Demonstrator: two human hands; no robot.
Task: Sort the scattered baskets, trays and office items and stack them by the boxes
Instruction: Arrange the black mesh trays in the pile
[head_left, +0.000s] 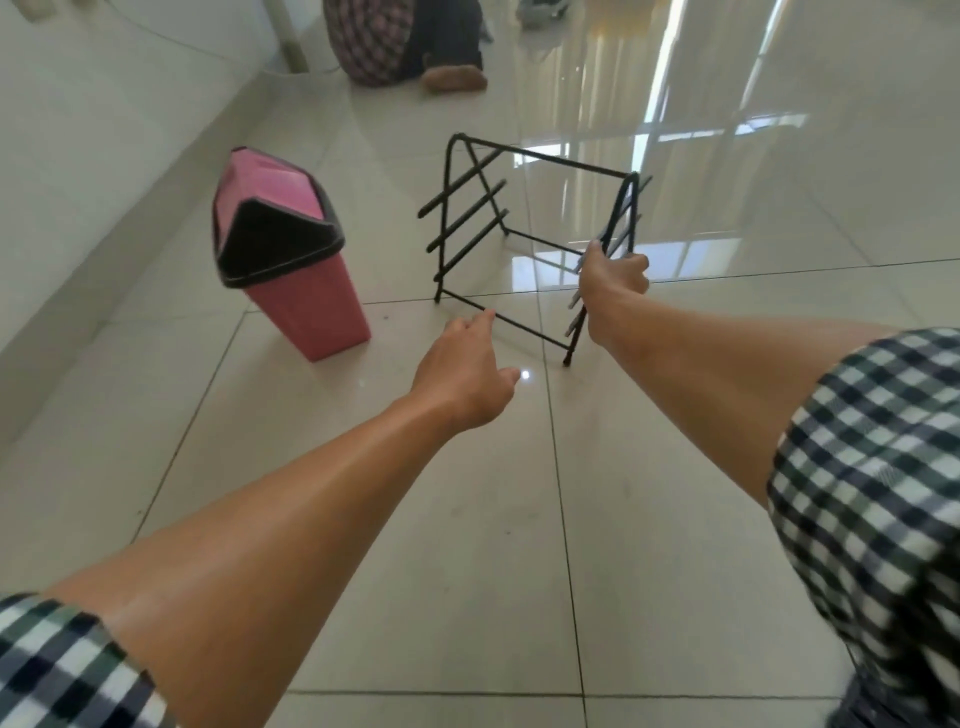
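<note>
A black wire rack frame (470, 205) stands upright on the tiled floor in the middle of the head view. My right hand (613, 283) grips the rack's right side frame, fingers curled round its bars. My left hand (465, 371) reaches toward the rack's near bottom bar with fingers extended, its fingertips at or just short of the bar. A pink waste bin (306, 296) with a black swing-lid rim stands tilted to the left of the rack.
A white wall (104, 130) runs along the left. At the far top, a person (405, 41) in plaid clothing sits on the floor. Glossy floor tiles (753, 208) stretch to the right and toward me.
</note>
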